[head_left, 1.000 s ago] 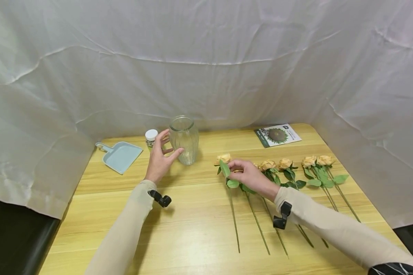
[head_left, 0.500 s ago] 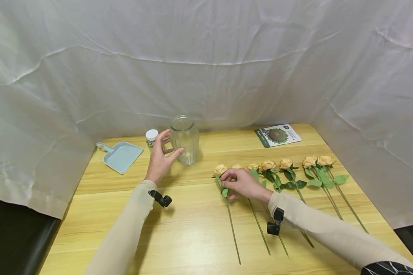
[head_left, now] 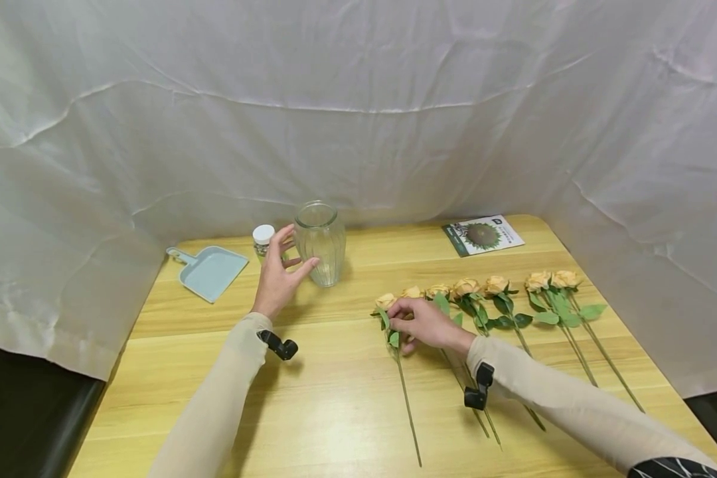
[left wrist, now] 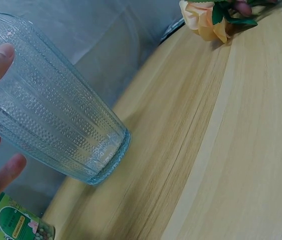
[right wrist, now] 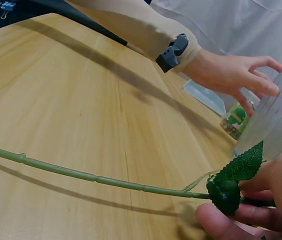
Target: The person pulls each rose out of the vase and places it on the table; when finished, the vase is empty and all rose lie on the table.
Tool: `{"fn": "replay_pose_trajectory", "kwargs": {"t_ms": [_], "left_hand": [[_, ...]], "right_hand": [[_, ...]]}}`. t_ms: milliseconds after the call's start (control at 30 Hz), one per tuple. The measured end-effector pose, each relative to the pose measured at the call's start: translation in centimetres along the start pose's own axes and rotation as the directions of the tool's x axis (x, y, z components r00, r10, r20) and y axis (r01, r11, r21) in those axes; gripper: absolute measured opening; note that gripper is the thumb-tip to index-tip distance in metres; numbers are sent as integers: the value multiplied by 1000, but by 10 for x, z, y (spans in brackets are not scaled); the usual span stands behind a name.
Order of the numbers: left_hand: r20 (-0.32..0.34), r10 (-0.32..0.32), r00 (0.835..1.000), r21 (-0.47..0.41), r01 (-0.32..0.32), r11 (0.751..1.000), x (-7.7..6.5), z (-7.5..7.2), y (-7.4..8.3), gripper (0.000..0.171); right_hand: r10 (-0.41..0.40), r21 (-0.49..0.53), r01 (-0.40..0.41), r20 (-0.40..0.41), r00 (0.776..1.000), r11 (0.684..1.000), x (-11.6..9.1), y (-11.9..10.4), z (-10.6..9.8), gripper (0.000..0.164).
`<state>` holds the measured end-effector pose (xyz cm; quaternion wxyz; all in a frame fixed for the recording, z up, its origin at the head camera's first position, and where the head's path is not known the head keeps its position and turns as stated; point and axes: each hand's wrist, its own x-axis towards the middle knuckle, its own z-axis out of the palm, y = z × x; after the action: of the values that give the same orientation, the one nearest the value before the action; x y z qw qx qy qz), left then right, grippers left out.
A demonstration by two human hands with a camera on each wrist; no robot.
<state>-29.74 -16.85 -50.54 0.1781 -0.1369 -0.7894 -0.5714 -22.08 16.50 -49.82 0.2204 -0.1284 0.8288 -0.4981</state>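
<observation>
In the head view my left hand [head_left: 279, 273] is at the left side of a clear ribbed glass vase [head_left: 328, 249], thumb in front and fingers curved along its side. The vase [left wrist: 55, 105] stands upright on the table. My right hand [head_left: 424, 323] pinches the leafy upper stem of an artificial yellow rose [head_left: 385, 301], whose bloom points away from me. Its long green stem [right wrist: 105, 181] extends towards me, low over the table. More yellow roses [head_left: 466, 286] lie in a row to the right; my right hand and forearm cover parts of their stems.
Behind my left hand stands a small white-capped bottle [head_left: 263, 235] with a green label. A light blue dustpan [head_left: 212, 272] lies at the far left. The seed packet [head_left: 482, 235] with a sunflower picture lies at the back right. Pale cloth [head_left: 358, 133] hangs behind the table.
My right hand has drawn the rose a little towards me and lower, and the neighbouring blooms have come into view. My left hand and the vase have stayed still.
</observation>
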Motion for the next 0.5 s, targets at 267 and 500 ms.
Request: {"fn": "replay_pose_trajectory", "kwargs": {"t_ms": [267, 500], "left_hand": [[0, 0, 1000, 0, 0, 1000, 2, 0, -2, 85], [-1, -5, 1000, -11, 5, 1000, 1, 0, -1, 87]], "right_hand": [[11, 32, -11, 3, 1000, 999, -4, -8, -10, 18], [-15, 19, 15, -17, 1000, 1000, -7, -18, -26, 24]]}}
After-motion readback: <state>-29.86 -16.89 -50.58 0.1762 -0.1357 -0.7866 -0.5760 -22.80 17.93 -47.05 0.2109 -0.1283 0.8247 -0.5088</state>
